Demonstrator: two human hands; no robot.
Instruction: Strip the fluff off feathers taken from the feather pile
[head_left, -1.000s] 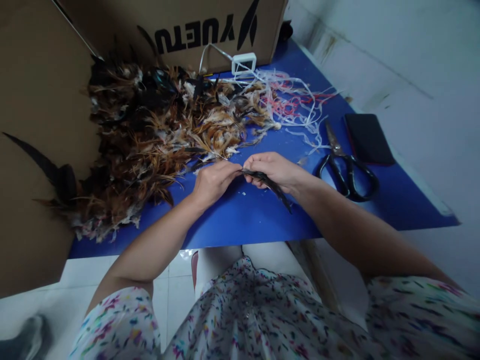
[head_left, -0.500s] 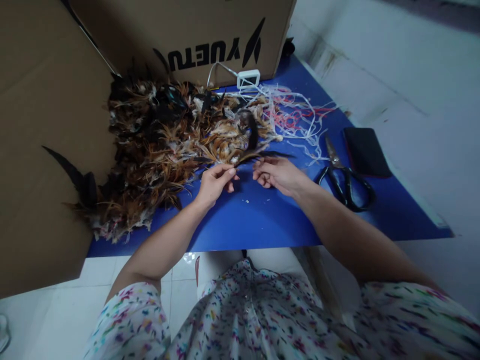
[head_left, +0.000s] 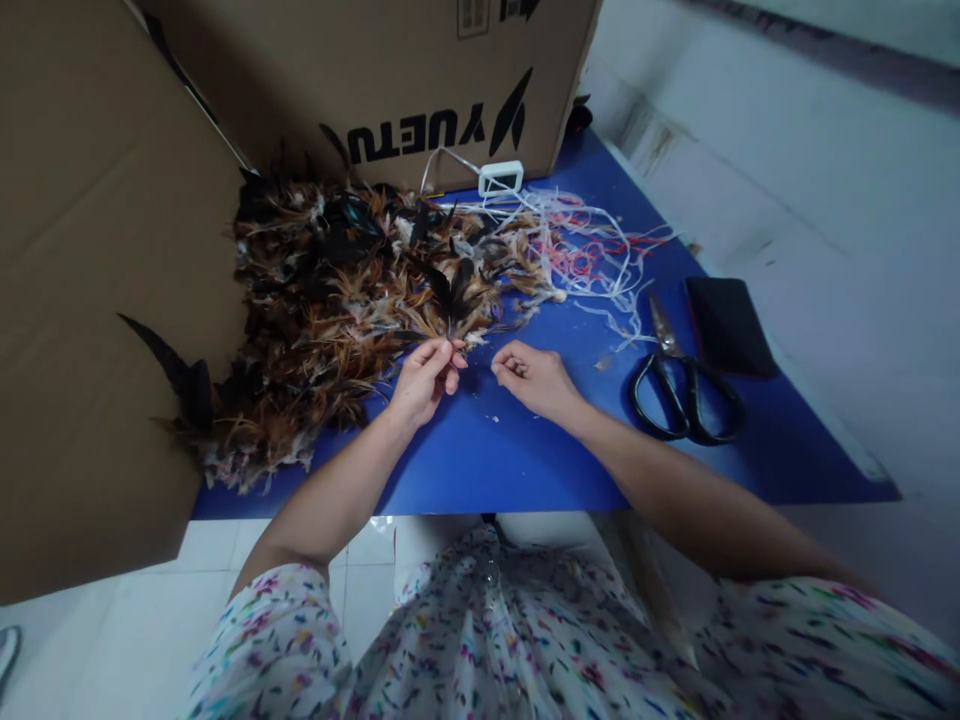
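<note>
Pinching the quill ends, the left hand (head_left: pixel 425 382) is holding the dark feathers (head_left: pixel 450 292) near centre frame, their long axis pointing up-frame. The right hand (head_left: pixel 541 382) is hovering farther off, rightward, fingers curling; whether they are closing on anything is unclear.

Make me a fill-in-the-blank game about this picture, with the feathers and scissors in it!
1. The dark feathers are pinched in the person's ____ hand.
2. The scissors have handles coloured ____.
3. The tabletop is the colour ____.
4. The big letters on the cardboard box are upside ____.

Missing words: left; black; blue; down
</note>
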